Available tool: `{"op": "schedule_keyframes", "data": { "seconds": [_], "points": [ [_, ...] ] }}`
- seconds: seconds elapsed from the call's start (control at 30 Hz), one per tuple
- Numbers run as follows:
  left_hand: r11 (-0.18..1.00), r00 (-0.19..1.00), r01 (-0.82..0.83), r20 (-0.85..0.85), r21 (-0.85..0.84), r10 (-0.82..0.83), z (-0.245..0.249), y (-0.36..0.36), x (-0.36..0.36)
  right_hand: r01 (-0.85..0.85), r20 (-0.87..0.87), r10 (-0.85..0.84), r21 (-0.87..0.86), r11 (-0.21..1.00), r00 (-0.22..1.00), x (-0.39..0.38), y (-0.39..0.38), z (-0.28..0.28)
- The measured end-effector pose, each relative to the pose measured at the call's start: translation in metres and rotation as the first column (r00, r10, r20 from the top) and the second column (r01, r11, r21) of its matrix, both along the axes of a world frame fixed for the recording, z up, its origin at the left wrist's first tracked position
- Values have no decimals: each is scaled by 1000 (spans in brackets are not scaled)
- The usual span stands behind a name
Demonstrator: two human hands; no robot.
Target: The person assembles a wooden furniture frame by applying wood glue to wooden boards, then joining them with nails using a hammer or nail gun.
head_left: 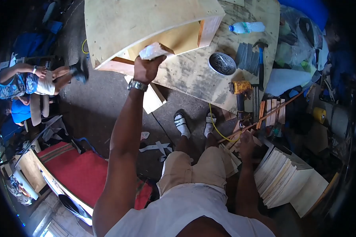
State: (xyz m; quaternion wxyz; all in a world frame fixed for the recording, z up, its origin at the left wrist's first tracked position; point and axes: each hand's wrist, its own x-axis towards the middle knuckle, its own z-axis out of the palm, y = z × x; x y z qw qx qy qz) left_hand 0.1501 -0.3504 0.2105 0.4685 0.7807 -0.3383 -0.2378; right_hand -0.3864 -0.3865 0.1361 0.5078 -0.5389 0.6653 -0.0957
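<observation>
My left hand (147,69) is closed around a short wooden block (156,51) with a pale top and a brown side. It holds the block at the open front of a curved plywood frame (146,23), which rests on the plywood worktop (182,85). My right hand (247,145) is low beside the worktop's near edge, its fingers curled; what they hold, if anything, is hard to make out. Just above it lies a yellow and black air nailer (240,87), and a yellow hose (221,133) runs close to that hand.
On the worktop are a bowl of nails (222,63), grey metal strips (247,58), a hammer (261,59) and a water bottle (247,27). Stacked boards (281,177) stand at right. Red fabric (75,166) lies at lower left. Another person (27,83) sits at left.
</observation>
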Motion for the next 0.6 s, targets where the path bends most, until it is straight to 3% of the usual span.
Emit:
{"op": "schedule_keyframes", "data": {
  "seconds": [0.1,0.33,0.4,0.47,0.53,0.6],
  "points": [
    [998,997,-30,-63,63,34,4,-5,-3,-54,37,53,22,998,998,-16,14,-16],
    [999,989,-29,-143,-30,24,-23,-16,0,-51,71,47,52,997,996,-44,12,-26],
    [998,999,-31,-12,49,32,-17,-18,2,-84,73,82,21,996,994,-47,2,-29],
    [998,991,-57,-123,-38,52,-9,-20,3,-167,4,167,-46,985,986,-47,-1,-20],
    [979,984,-66,-177,-195,31,-15,-22,9,-177,52,177,-19,984,983,-47,-6,-11],
    [979,961,-95,-274,-180,43,-20,-22,13,-145,67,143,35,989,987,-31,-15,9]
  ]
}}
